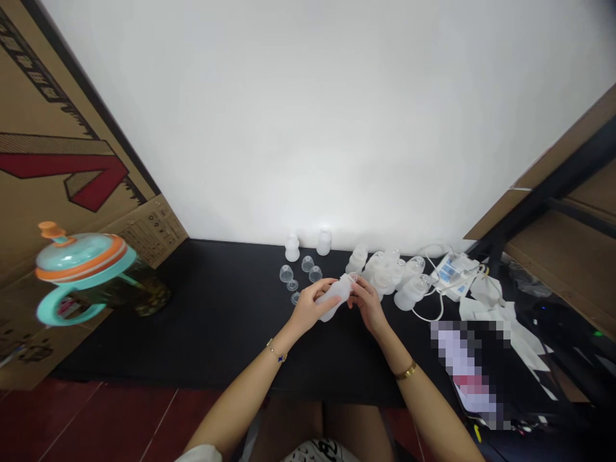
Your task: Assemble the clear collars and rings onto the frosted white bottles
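My left hand (308, 307) is wrapped round a frosted white baby bottle (339, 292), which tilts with its top up to the right. At that top end, the fingers of my right hand (369, 304) are closed on the bottle's neck; any small part between them is hidden. Behind my left hand lie clear dome caps (307, 263) and small clear nipple-like pieces (292, 285). Two white bottles without caps, one with a waist (292, 248) and one straighter (324, 243), stand near the wall. Several capped bottles (411, 292) cluster beyond my right hand.
A large tumbler (86, 263) with a turquoise handle is at the left, by a cardboard box (29, 212). At the right are a white power strip (455, 274) with cables, crumpled white paper (513, 327) and a blurred-out screen (469, 378). All rest on a black table (202, 321) against the wall.
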Motion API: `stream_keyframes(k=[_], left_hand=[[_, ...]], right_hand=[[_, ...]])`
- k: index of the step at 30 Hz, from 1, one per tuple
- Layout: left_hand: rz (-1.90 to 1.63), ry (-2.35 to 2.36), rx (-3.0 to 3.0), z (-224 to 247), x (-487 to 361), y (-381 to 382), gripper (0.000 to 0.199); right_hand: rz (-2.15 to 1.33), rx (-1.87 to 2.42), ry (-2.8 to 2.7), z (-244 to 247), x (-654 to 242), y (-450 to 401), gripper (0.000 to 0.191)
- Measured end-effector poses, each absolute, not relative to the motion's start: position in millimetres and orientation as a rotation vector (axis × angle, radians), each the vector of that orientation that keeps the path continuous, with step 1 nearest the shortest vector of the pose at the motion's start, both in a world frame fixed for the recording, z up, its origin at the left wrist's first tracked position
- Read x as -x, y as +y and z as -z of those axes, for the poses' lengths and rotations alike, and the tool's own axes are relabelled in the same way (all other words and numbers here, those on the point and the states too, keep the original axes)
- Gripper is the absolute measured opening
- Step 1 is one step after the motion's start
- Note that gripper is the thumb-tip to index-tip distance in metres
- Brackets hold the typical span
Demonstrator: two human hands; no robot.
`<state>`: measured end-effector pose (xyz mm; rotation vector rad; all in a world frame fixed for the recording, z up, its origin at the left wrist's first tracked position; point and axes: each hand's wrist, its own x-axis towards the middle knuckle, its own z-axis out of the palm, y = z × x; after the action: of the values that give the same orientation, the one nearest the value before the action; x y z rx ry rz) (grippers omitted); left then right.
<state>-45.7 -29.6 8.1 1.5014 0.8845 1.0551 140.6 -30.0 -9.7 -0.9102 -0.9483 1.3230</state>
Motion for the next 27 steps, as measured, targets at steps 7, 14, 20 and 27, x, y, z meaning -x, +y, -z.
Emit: stream_keyframes(k=[7, 14, 20, 27], left_hand=[[-1.104, 1.063, -1.762, -11.7, 46.7, -34.0, 0.048], [-1.201, 1.099, -1.894, -7.7, 45.8, -35.1, 0.045], [-1.256, 1.124, -2.047, -4.3, 45.3, -34.4, 0.046], [-1.280, 1.160, -2.195, -4.0, 45.3, -32.6, 0.045]], right_hand=[[-1.301, 0.935, -0.962, 8.4, -140.4, -30.0, 0.035], [-1.276, 0.965, -0.973, 8.5, -140.8, -30.0, 0.035], [-1.271, 0.983, -0.964, 10.1, -140.9, -28.8, 0.037], [-1.271, 0.990, -0.977, 10.2, -141.0, -28.6, 0.037]])
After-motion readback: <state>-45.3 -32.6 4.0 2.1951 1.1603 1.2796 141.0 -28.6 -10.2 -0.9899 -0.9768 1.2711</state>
